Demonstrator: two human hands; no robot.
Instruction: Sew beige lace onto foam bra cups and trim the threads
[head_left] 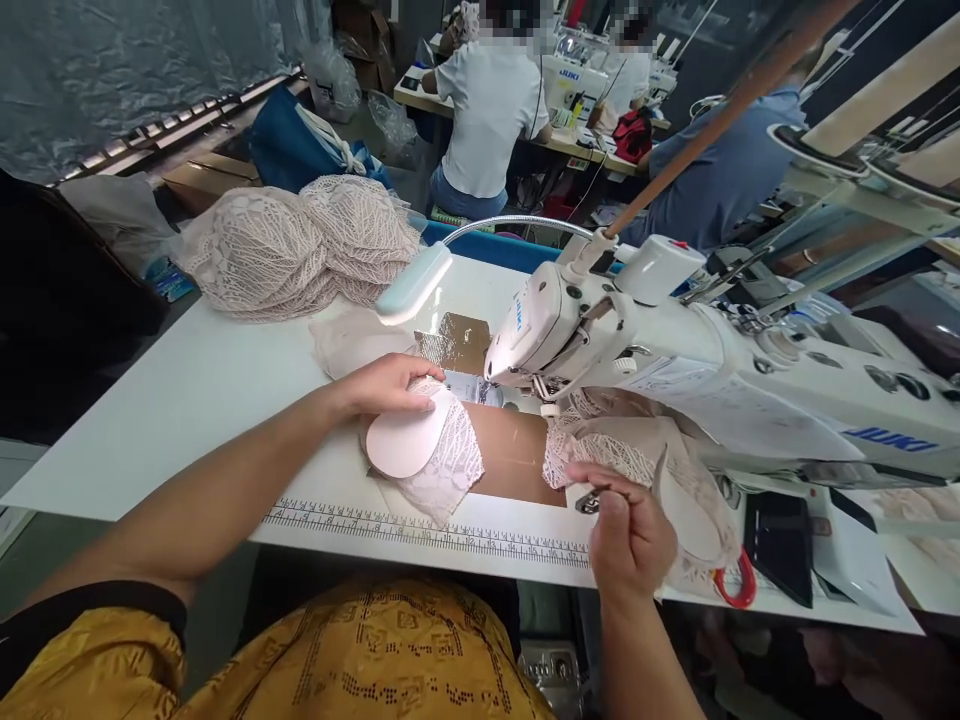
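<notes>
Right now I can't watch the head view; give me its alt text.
Left hand rests on a pale cup with lace at a sewing machine; right hand holds a small metal item. Lace pieces lie piled farther back.

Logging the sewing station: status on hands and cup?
Left hand on pale cup. Right hand gripping small metal tool. Cup beside sewing machine. Lace fabric bunched by right hand.

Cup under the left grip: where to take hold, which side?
Probably pinch the rounded near-left rim of the cup from the left: that rim shows uncovered, lace borders the right side, and the left grip covers part of the far end.
</notes>
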